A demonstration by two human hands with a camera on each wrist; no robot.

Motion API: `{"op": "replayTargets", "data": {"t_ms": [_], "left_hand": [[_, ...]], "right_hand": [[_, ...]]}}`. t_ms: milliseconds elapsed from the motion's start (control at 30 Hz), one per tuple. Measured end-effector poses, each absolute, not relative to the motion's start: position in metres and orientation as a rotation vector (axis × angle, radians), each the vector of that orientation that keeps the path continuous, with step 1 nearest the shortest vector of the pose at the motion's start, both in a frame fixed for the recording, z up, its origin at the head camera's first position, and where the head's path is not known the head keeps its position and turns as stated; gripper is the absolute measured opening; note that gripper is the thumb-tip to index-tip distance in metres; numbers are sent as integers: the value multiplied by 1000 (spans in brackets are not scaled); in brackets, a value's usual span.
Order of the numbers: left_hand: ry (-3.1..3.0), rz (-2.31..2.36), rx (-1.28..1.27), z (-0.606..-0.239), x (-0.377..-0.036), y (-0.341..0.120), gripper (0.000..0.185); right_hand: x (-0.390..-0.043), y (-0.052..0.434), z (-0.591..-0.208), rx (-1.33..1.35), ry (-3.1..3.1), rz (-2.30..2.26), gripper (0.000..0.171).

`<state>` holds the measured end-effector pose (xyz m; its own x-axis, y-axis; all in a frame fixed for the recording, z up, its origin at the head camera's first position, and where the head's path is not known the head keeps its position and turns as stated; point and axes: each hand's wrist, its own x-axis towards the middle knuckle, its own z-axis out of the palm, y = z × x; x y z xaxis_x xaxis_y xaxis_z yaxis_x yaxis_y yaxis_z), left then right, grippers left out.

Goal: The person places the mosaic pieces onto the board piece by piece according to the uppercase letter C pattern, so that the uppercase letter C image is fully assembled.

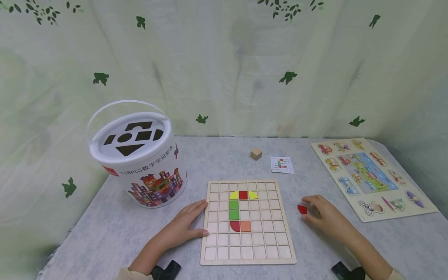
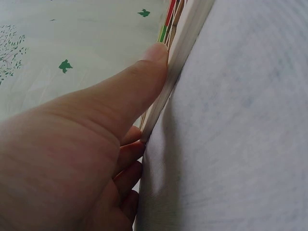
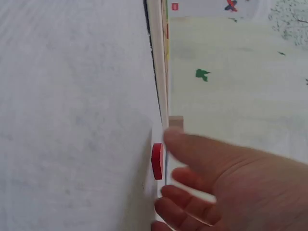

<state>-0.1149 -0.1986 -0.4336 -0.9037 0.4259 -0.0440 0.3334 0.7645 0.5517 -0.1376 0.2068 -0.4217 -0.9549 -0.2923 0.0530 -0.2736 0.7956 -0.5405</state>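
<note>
A wooden grid board (image 1: 247,249) lies in front of me on the grey cloth, with yellow, red, green, dark red and orange tiles (image 1: 234,214) forming a figure in it. My left hand (image 1: 197,219) lies flat beside the board, its thumb (image 2: 144,77) pressed against the board's left edge (image 2: 185,41). To the right of the board a small red piece (image 1: 302,209) lies on the cloth. My right hand (image 1: 308,210) is at it, thumb (image 3: 180,142) and loosely curved fingers either side of the red piece (image 3: 157,161), with small gaps showing.
A white lidded bucket (image 1: 138,155) with shape cut-outs stands at the back left. A plain wooden cube (image 1: 256,153) and a pattern card (image 1: 282,164) lie behind the board. A vehicle peg puzzle (image 1: 371,177) fills the right side. A leaf-print curtain closes off the back.
</note>
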Motion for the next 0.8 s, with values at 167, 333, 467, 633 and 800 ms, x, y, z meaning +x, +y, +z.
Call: {"op": "replayTargets", "data": {"t_ms": [167,333,467,633,800], "left_hand": [[2792,834,601,-434,-114,-199,82],[2791,841,601,-434,-114,-198,82],[2793,833,603,-433,-114,-198,81],[2795,832,602,-433,-114,-198,81],[2795,831,603,-433,-114,-198,81]], "right_hand": [[-143,209,-432,-454,2992,-854,31],[-144,205,-430,-416,3005,-833,26],[-142,198,-421,-391,2933,-953,28],[-136,184,-408,-527,2799,-1160,30],[-130,161,-404,-647,2558,-1306,33]]}}
